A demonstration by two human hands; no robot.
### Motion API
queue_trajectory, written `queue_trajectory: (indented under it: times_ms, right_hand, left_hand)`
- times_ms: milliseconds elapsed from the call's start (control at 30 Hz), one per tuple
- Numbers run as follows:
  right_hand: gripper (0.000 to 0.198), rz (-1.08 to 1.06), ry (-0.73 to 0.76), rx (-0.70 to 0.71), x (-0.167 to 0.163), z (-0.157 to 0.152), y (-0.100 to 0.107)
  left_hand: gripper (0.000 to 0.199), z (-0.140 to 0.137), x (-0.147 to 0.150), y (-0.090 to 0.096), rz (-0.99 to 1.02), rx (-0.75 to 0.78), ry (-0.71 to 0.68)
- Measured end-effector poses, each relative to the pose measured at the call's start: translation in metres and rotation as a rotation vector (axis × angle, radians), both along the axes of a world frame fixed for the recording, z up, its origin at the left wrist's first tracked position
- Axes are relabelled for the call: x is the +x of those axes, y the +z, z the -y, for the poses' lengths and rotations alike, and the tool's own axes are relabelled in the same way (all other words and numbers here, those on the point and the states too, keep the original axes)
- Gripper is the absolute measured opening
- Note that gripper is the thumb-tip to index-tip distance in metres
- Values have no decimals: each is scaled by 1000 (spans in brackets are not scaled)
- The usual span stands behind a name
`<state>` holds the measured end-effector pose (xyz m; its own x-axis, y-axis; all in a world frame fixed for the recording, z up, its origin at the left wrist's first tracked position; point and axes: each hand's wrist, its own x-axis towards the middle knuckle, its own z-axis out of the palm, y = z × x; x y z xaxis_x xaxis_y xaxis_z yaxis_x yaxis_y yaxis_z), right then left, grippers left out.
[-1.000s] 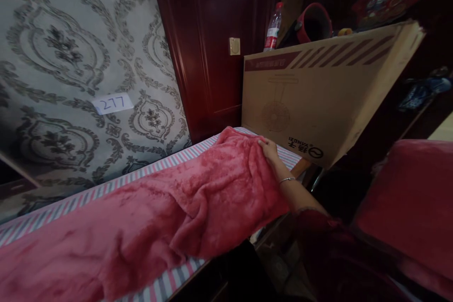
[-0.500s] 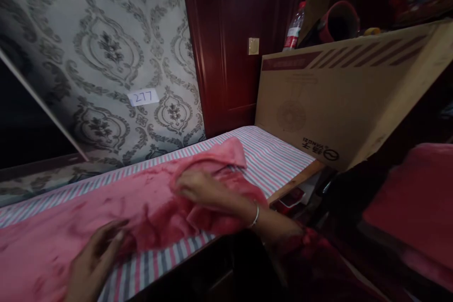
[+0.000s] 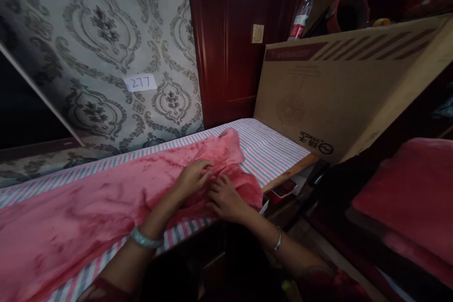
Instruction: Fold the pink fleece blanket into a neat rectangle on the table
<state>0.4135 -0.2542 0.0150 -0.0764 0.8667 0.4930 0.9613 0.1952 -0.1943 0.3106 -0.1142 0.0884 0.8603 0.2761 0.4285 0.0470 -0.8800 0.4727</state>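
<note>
A pink plush blanket [image 3: 95, 203] lies lengthwise over a striped sheet, its right end bunched into folds. My left hand [image 3: 193, 178] rests on these folds with thumb and fingers apart, pointing right. Close beside it, my right hand [image 3: 226, 199] touches the blanket from the near right side; its fingers are spread and slightly bent over the cloth. Only a small gap separates the fingertips of the two hands. Under the blanket, the striped sheet [image 3: 272, 148] shows along both long sides and at the right end.
A large cardboard box [image 3: 307, 99] stands at the right end of the sheet, with a plastic bottle [image 3: 300, 19] behind its top edge. Patterned wallpaper [image 3: 106, 56] and a dark red door panel [image 3: 226, 47] rise behind. Another pink cloth [image 3: 410, 193] sits at far right.
My left hand has moved right and forward to the bunched end. My right hand has let go of the folded edge and shifted right and nearer. That raised fold now lies flatter.
</note>
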Motion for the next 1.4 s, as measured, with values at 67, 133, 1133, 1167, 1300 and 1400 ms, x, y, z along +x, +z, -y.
queue_trajectory:
  times_ms: [67, 133, 1133, 1167, 1300, 1400]
  right_hand:
    - [20, -42, -104, 3, 23, 11, -3]
    - [29, -96, -201, 3, 44, 22, -10]
    - [24, -988, -369, 341, 119, -16, -47]
    - [25, -1014, -359, 380, 116, -13, -46]
    - [25, -1063, -345, 474, 102, 1, -38]
    - [24, -1034, -350, 528, 92, 8, -30]
  left_hand:
    - [24, -3, 29, -1, -58, 14, -69]
    - [24, -7, 54, -6, -137, 63, -77]
    - [16, -20, 120, -34, -90, -442, 6]
    - [17, -19, 119, -33, -85, -455, -13]
    - [22, -16, 110, -29, 14, -501, 5]
    - [25, -11, 98, -24, 89, -605, 3]
